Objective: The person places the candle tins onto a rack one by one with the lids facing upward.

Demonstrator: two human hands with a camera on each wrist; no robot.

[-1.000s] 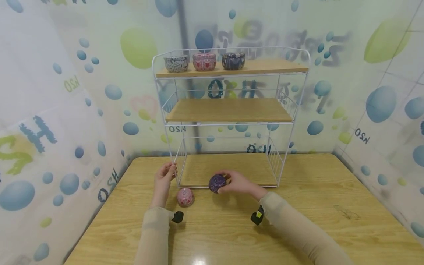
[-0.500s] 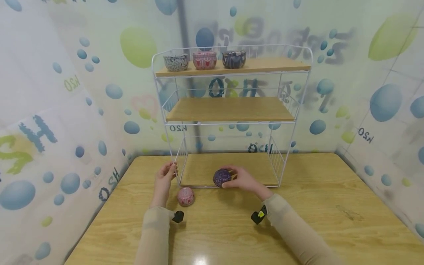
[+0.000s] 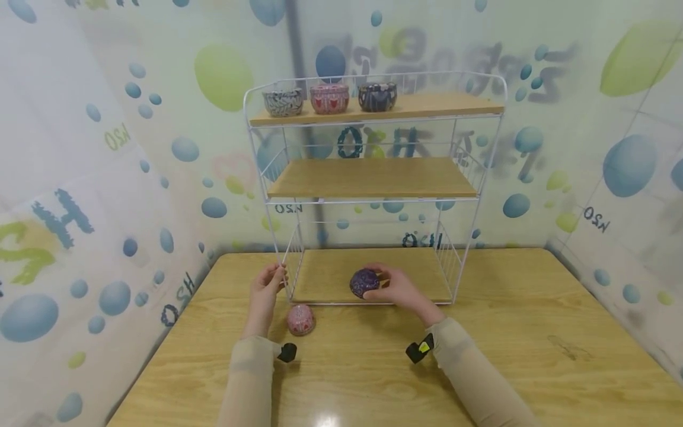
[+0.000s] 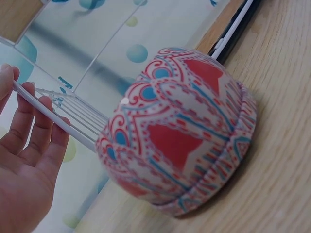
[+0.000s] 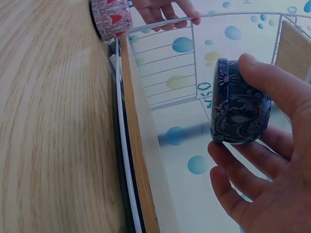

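My right hand [image 3: 396, 289] grips a small dark purple patterned tin [image 3: 364, 282] just above the front of the bottom shelf of a white wire rack [image 3: 373, 178]; the right wrist view shows the purple tin [image 5: 239, 102] held on its side between thumb and fingers [image 5: 272, 85]. My left hand [image 3: 268, 283] holds the rack's front left wire post, which crosses the fingers [image 4: 34, 121] in the left wrist view. A pink and red patterned tin [image 3: 300, 319] sits upside down on the table beside that hand, large in the left wrist view as the pink tin [image 4: 180, 131].
Three patterned tins [image 3: 329, 98] stand at the left of the rack's top shelf. The middle shelf [image 3: 370, 177] is bare wood. The wooden table [image 3: 480, 367] is closed in by walls with a bubble pattern on three sides.
My right hand has carried the purple tin forward and a little right, from the table in front of the rack to over the bottom shelf. The left hand has stayed on the post.
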